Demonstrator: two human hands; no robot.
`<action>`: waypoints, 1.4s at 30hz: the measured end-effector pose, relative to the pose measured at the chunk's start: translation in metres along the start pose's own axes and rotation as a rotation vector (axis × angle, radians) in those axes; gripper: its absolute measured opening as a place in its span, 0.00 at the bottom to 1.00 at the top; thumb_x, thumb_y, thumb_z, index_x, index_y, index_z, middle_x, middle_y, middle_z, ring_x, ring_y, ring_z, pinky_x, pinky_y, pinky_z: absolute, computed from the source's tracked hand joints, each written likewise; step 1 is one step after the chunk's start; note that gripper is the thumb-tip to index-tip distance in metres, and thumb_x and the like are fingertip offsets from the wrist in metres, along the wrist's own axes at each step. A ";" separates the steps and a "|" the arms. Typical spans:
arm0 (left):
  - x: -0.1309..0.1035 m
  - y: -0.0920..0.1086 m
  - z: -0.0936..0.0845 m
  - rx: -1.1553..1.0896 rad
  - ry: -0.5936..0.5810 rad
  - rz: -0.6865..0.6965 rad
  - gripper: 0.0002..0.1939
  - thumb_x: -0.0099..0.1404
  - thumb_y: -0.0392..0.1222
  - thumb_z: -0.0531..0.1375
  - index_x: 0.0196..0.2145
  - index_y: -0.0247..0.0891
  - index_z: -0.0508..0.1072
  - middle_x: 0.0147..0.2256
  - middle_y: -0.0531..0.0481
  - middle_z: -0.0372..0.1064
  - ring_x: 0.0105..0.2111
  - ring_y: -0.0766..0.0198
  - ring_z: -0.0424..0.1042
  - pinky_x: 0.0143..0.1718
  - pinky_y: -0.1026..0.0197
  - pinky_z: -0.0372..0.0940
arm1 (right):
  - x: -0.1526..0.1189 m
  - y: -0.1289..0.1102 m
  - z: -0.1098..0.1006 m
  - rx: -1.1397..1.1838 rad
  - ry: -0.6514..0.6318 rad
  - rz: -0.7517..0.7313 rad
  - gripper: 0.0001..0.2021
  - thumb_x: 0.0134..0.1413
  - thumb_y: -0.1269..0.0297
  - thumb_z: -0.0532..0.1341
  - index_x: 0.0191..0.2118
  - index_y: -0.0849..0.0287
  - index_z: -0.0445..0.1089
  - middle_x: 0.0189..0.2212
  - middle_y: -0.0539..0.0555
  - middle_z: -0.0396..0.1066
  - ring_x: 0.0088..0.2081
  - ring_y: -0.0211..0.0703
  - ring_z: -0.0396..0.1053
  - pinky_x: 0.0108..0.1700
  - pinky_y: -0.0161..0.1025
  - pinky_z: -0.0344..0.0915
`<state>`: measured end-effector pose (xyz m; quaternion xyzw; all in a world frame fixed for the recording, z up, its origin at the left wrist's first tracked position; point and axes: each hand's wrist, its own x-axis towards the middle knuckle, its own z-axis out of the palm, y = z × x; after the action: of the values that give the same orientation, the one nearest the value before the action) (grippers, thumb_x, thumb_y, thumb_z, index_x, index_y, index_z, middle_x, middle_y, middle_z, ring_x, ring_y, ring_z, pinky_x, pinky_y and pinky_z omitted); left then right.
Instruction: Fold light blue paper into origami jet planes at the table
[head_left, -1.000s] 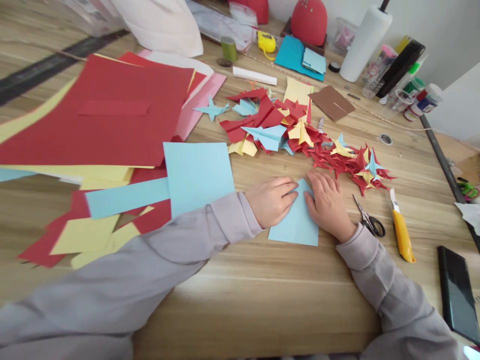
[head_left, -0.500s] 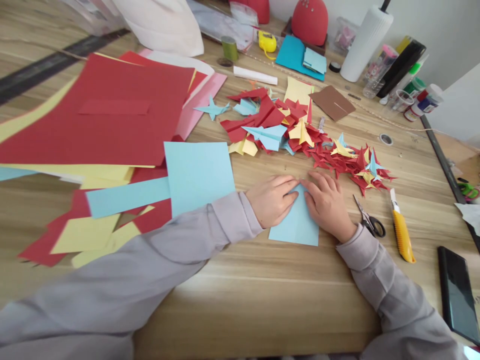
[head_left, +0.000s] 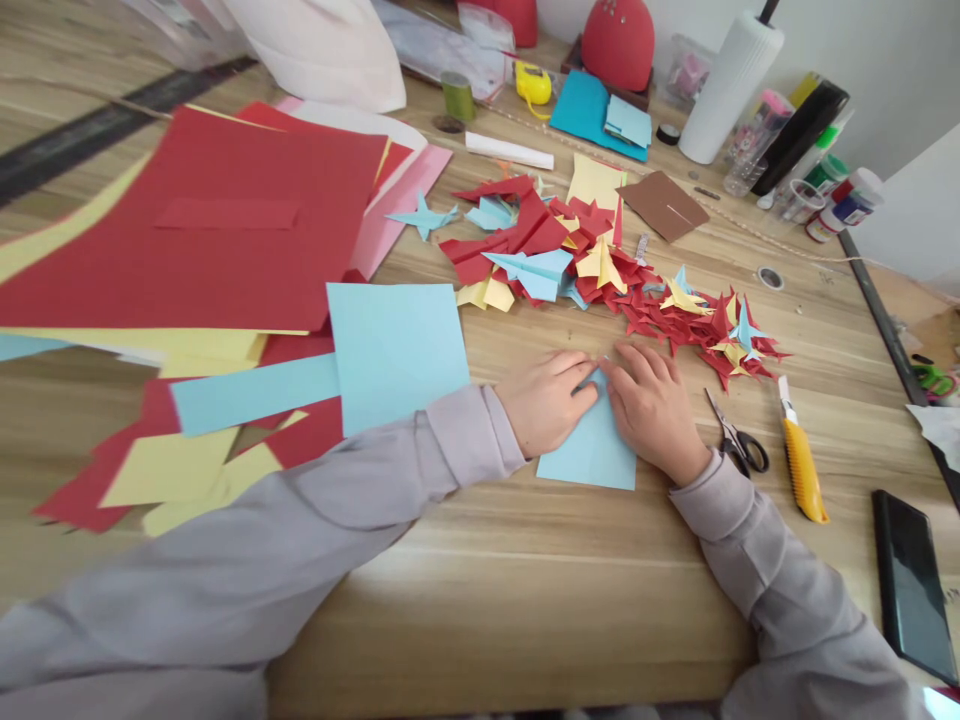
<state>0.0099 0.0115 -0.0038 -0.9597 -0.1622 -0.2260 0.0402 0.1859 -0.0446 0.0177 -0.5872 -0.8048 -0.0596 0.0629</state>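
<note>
Tabletop (head_left: 510,590), blue paper (head_left: 591,455) beneath right grip (head_left: 651,408)

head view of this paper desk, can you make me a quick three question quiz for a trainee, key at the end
1. True or false: the left hand and the right hand both touch one pale blue sheet.
2. Fill in: the scissors lie between the right hand and the ____.
3. What colour is the large top sheet of the paper stack on the left? A) green B) red C) white

Key: 1. True. 2. Yellow-handled cutter. 3. B.
</note>
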 end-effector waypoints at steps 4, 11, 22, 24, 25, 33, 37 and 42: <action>0.001 -0.001 0.000 0.010 0.058 0.012 0.11 0.62 0.35 0.51 0.35 0.29 0.73 0.38 0.36 0.72 0.42 0.54 0.68 0.45 0.51 0.66 | 0.000 0.000 0.001 -0.003 0.019 0.000 0.17 0.62 0.65 0.48 0.53 0.57 0.64 0.55 0.60 0.61 0.56 0.53 0.56 0.54 0.51 0.54; -0.002 0.001 -0.007 0.093 0.159 -0.030 0.16 0.64 0.38 0.52 0.21 0.34 0.71 0.20 0.45 0.67 0.28 0.59 0.67 0.29 0.55 0.65 | -0.001 0.002 0.003 0.009 0.037 -0.001 0.17 0.61 0.65 0.48 0.53 0.57 0.64 0.56 0.59 0.61 0.56 0.52 0.56 0.54 0.50 0.54; -0.001 0.005 -0.011 0.185 0.259 -0.128 0.18 0.62 0.38 0.53 0.16 0.35 0.68 0.15 0.49 0.61 0.22 0.63 0.63 0.25 0.58 0.60 | 0.000 0.002 0.002 0.030 0.017 0.023 0.17 0.62 0.63 0.48 0.54 0.56 0.64 0.56 0.58 0.61 0.56 0.52 0.55 0.54 0.49 0.53; -0.001 0.005 -0.012 0.182 0.251 -0.132 0.18 0.62 0.38 0.53 0.16 0.35 0.68 0.15 0.49 0.61 0.21 0.63 0.63 0.25 0.58 0.59 | 0.000 0.002 0.003 0.034 0.023 0.025 0.18 0.62 0.63 0.48 0.54 0.56 0.63 0.56 0.58 0.61 0.56 0.52 0.55 0.54 0.49 0.52; -0.001 0.005 -0.012 0.178 0.249 -0.134 0.18 0.62 0.38 0.53 0.16 0.35 0.68 0.15 0.49 0.61 0.21 0.63 0.63 0.25 0.58 0.59 | 0.000 0.003 0.003 0.036 0.026 0.025 0.18 0.62 0.63 0.48 0.55 0.56 0.63 0.56 0.58 0.61 0.56 0.51 0.55 0.55 0.49 0.52; -0.002 0.008 -0.013 0.215 0.287 -0.152 0.18 0.62 0.38 0.54 0.15 0.36 0.67 0.14 0.50 0.61 0.20 0.63 0.62 0.25 0.58 0.57 | 0.000 0.003 0.003 0.034 0.030 0.038 0.18 0.61 0.62 0.48 0.55 0.55 0.63 0.56 0.57 0.61 0.56 0.51 0.55 0.55 0.49 0.51; -0.003 0.009 -0.014 0.233 0.310 -0.168 0.18 0.61 0.37 0.54 0.14 0.36 0.66 0.14 0.50 0.61 0.20 0.63 0.61 0.24 0.58 0.57 | 0.000 0.002 0.003 0.032 0.029 0.038 0.18 0.61 0.62 0.49 0.55 0.55 0.63 0.56 0.57 0.61 0.55 0.51 0.56 0.54 0.49 0.51; -0.003 0.006 -0.012 0.216 0.310 -0.135 0.17 0.61 0.36 0.54 0.15 0.36 0.66 0.15 0.50 0.60 0.21 0.63 0.61 0.24 0.58 0.57 | 0.000 0.004 0.005 0.044 0.041 0.033 0.18 0.61 0.63 0.49 0.55 0.54 0.63 0.55 0.57 0.61 0.55 0.52 0.55 0.54 0.50 0.51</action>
<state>0.0044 0.0028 0.0061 -0.8905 -0.2411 -0.3545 0.1522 0.1898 -0.0426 0.0129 -0.5974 -0.7947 -0.0528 0.0933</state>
